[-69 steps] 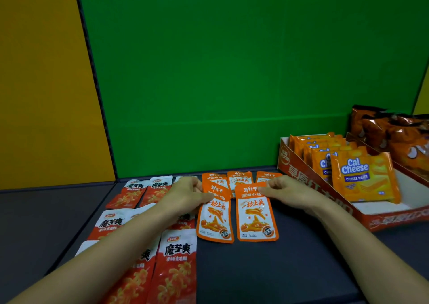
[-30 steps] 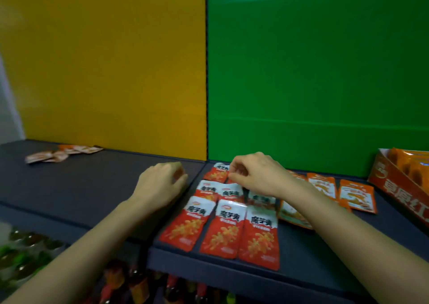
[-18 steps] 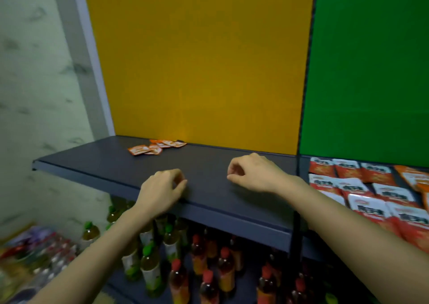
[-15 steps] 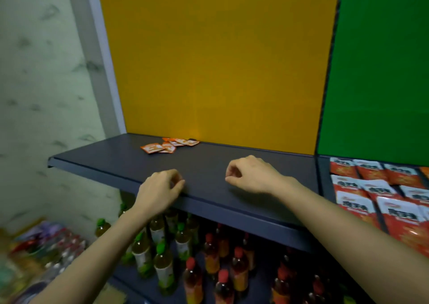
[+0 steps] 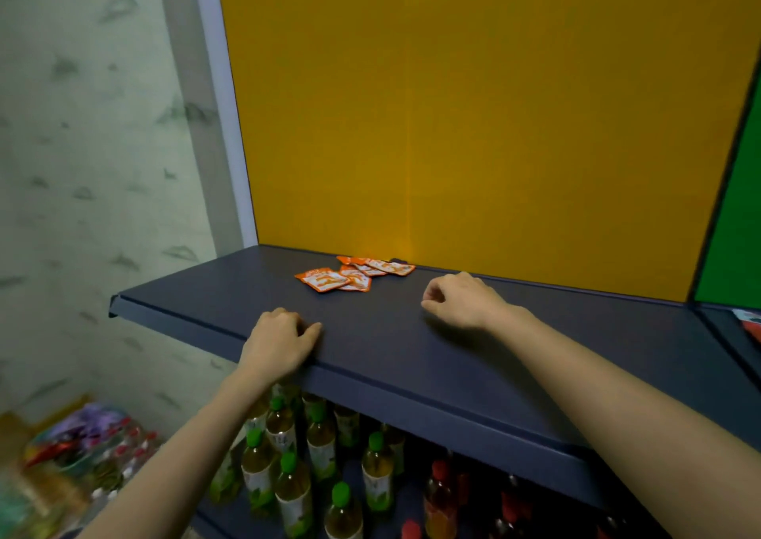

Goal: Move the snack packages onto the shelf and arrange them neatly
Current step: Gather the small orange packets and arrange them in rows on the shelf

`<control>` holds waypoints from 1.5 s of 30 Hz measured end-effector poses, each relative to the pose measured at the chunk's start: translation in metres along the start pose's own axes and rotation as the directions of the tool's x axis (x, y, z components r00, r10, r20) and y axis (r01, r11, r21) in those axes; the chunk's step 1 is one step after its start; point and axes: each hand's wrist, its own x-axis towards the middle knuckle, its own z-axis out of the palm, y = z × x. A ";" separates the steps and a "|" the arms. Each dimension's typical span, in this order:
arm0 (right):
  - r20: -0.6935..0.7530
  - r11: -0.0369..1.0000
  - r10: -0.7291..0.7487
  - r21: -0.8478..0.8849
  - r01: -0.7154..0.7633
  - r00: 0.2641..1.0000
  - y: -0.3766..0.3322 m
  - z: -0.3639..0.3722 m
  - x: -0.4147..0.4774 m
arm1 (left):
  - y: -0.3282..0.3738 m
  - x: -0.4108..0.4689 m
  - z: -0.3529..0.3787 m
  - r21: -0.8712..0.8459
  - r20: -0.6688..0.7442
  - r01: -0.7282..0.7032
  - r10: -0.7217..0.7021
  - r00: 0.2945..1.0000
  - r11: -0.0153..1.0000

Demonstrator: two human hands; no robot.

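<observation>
Nearest, under the shelf, green-capped bottles point(image 5: 288, 477) stood packed in rows, with red-capped bottles point(image 5: 440, 481) to their right. A blurred heap of bagged goods point(image 5: 74, 448) lay low on the left.

Above the bottles ran the front lip of the dark shelf point(image 5: 370, 332), slanting from its left end corner down toward the lower right. The left hand point(image 5: 276, 345) rested right at that lip, fingers curled under and thumb alongside, with nothing seen in its grasp. The right hand point(image 5: 461, 301) sat farther in on the board, clenched loosely with the thumb against the forefinger; nothing showed between them. The two hands were well apart, and bare board lay between them and stretched away to the right of the right forearm.

Beyond the hands, the snack packages point(image 5: 354, 275) lay in a small loose cluster of orange sachets, overlapping one another, near the shelf's back edge and left of the right hand. Bare board reached from them to the shelf's left end.

Behind stood the yellow back panel point(image 5: 473, 126), meeting the shelf along its rear edge. A green panel point(image 5: 741, 229) joined it at far right, where the corner of a red packet point(image 5: 749, 324) showed on the next shelf section. A pale wall point(image 5: 82, 168) filled the left.
</observation>
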 end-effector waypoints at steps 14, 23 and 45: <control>-0.071 0.995 0.095 0.021 -0.094 0.993 0.001 0.047 0.161 | -0.024 0.153 0.039 0.025 0.257 0.012 -0.018 0.966 1.000; 0.004 0.982 0.179 -0.064 -0.178 0.984 -0.006 0.059 0.205 | -0.019 0.213 0.060 -0.184 0.238 0.162 -0.116 0.964 0.969; 0.010 0.799 0.446 0.445 -0.403 0.895 -0.027 0.062 0.184 | -0.004 0.234 0.056 -0.607 0.456 0.286 0.030 0.890 0.742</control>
